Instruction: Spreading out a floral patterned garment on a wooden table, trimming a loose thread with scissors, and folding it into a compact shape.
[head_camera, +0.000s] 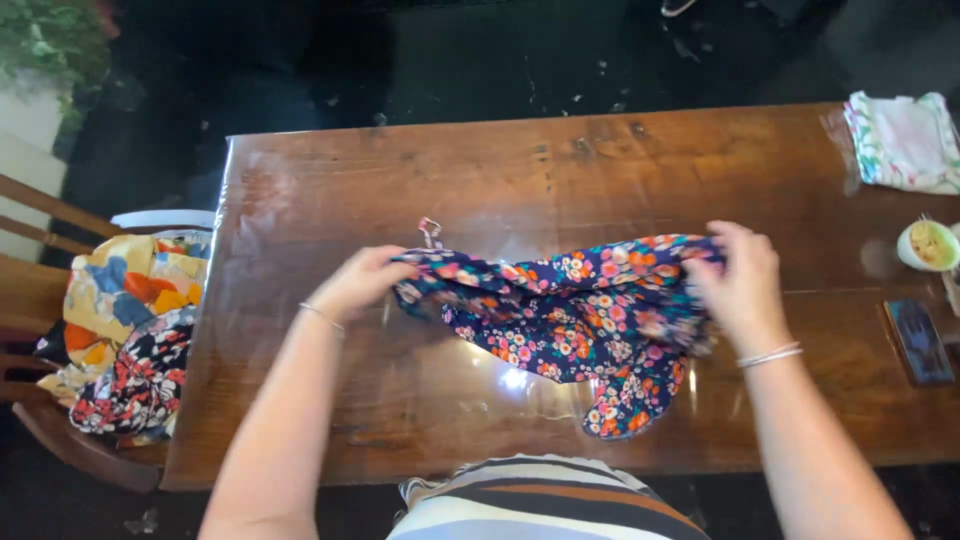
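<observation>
Clearly soft and light, the dark navy floral fabric garment (565, 315) lies bunched across the middle of the glossy brown wooden bench (500, 170), sagging in loose folds with one rounded flap drooping toward the near edge. The left hand (362, 283) pinches its left end, close to a thin strap loop that pokes up behind the fingers, and the right hand (738, 285) is closed on the gathered right end, so the cloth hangs slack between the two grips. Such thin material looks likely to slide and crumple on the polished surface, so the edges and corners seem the best places to hold it. A pile of bright patterned clothes (130, 330) rests on a wooden chair at the left, a folded pale floral cloth (905, 140) sits at the far right corner, with a small cup (928, 245) nearby.
</observation>
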